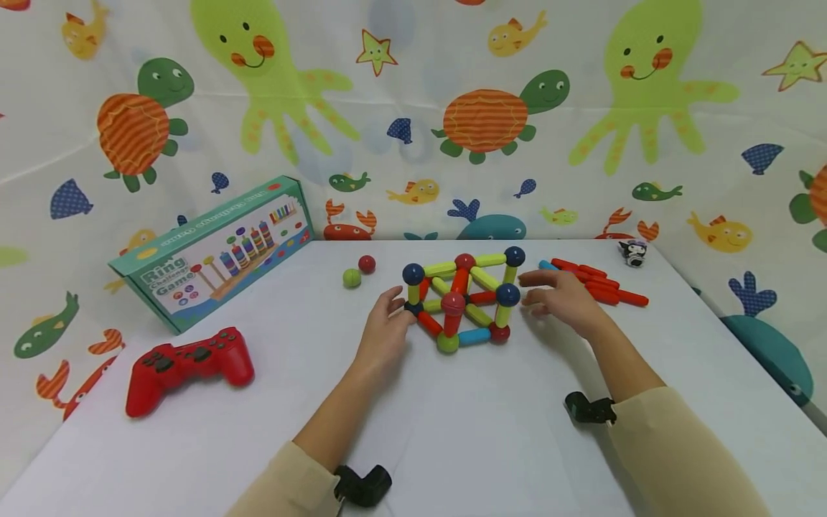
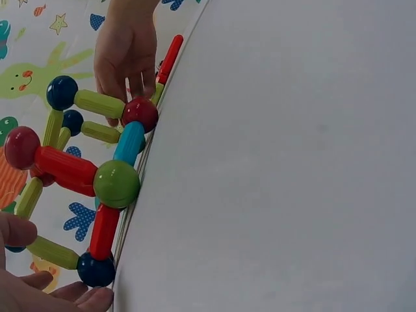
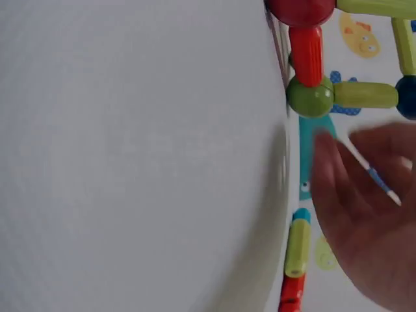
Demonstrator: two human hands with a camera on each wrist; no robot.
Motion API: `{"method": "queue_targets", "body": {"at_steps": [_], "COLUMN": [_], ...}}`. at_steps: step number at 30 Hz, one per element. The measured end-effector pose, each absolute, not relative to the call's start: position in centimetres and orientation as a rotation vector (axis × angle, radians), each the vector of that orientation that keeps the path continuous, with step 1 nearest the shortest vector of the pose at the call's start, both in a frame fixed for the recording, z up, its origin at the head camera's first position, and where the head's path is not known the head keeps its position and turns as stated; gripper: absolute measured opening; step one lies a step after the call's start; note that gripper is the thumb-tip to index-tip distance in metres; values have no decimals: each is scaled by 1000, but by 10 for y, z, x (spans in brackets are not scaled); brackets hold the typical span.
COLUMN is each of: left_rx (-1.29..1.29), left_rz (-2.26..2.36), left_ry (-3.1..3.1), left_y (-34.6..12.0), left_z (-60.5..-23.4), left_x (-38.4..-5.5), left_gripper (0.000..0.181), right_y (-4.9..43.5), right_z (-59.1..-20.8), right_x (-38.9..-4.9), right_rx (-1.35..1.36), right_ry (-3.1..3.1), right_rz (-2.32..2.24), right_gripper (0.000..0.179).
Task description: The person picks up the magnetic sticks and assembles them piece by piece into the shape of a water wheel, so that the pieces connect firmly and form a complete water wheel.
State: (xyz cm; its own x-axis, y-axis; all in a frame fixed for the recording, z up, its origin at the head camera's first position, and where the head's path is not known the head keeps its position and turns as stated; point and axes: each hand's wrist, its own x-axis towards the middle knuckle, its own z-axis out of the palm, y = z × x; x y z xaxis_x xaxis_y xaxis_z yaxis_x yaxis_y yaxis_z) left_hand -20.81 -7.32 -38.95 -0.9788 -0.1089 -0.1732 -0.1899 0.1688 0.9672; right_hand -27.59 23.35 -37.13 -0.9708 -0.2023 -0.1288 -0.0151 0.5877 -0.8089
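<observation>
A frame of magnetic sticks and balls (image 1: 474, 336) stands on the white table, its red, lime and light blue sticks joined by coloured balls. At its left side is my left hand (image 1: 382, 332), with the fingertips right at a lower dark blue ball (image 2: 96, 270) and the thumb near the ball above it. My right hand (image 1: 561, 300) hovers off the frame's right side, fingers loosely bent and nothing in them. In the right wrist view a green ball (image 3: 311, 97) of the frame sits just beyond those fingertips.
Behind my right hand lies a pile of loose sticks (image 1: 604, 293), mostly red. A small black-and-white figure (image 1: 633, 253) stands farther back. Left of the frame are a green ball (image 1: 352, 278), a red ball (image 1: 367, 264), a game controller (image 1: 190, 361) and a game box (image 1: 220, 251).
</observation>
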Motion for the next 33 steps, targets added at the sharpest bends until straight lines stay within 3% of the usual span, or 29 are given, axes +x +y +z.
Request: {"method": "queue_targets", "body": {"at_steps": [3, 8, 18, 25, 33], "left_rx": [-261, -141, -118, -128, -133], "left_rz": [2010, 2164, 2252, 2244, 2262], "left_ry": [2401, 2473, 2520, 2545, 2528], "left_y": [-76, -73, -71, -73, -75], "left_z": [-387, -381, -383, -382, -383], "left_x": [-212, -218, -224, -226, -227], "left_gripper": [59, 54, 40, 37, 36], "right_y": [238, 253, 249, 243, 240], "right_z": [-369, -370, -368, -351, -330], "right_x": [-280, -287, -290, -281, -272], "right_rx": [-95, 34, -27, -4, 27], "right_ry": [2932, 3075, 2956, 2703, 2713], "right_rz": [-1080, -639, -463, -617, -1059], "right_gripper": [41, 45, 41, 58, 60]}}
